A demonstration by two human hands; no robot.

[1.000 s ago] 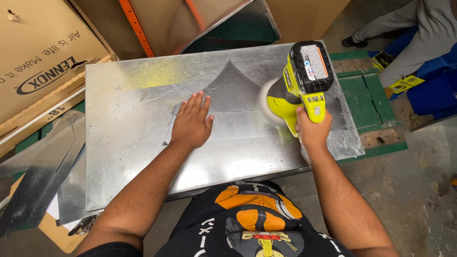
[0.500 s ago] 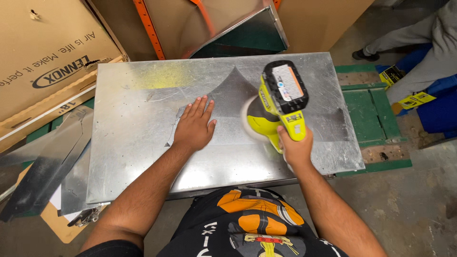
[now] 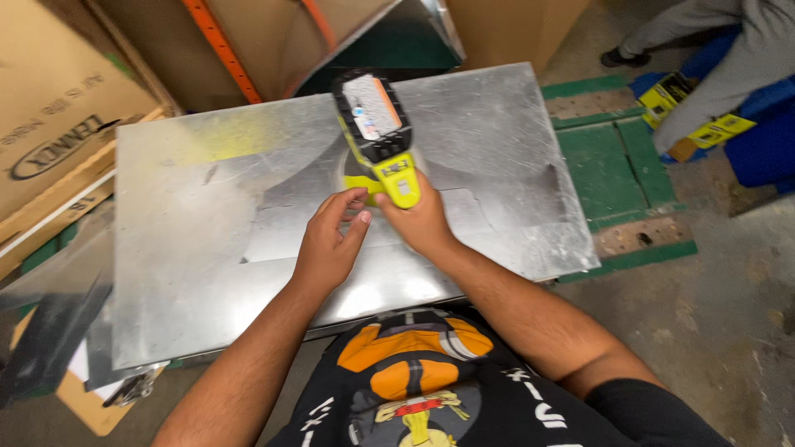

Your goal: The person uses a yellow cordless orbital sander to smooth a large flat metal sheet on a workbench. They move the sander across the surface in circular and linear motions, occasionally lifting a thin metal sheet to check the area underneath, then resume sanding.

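The yellow-green cordless sander [image 3: 377, 136] stood on the galvanized metal sheet [image 3: 207, 248], near the middle of its far half. Its dark battery pack, with a pale label and an orange edge, pointed away from the person, and its handle end pointed toward the person. The tool's base was hidden under the body, so probably it touched the sheet. The sheet was grey, shiny and scratched, lay flat, and carried a yellowish smear at its far left.

Yellow-green power tool [image 3: 377, 141], grey metal sheet [image 3: 207, 248], green pallet [image 3: 604, 157].
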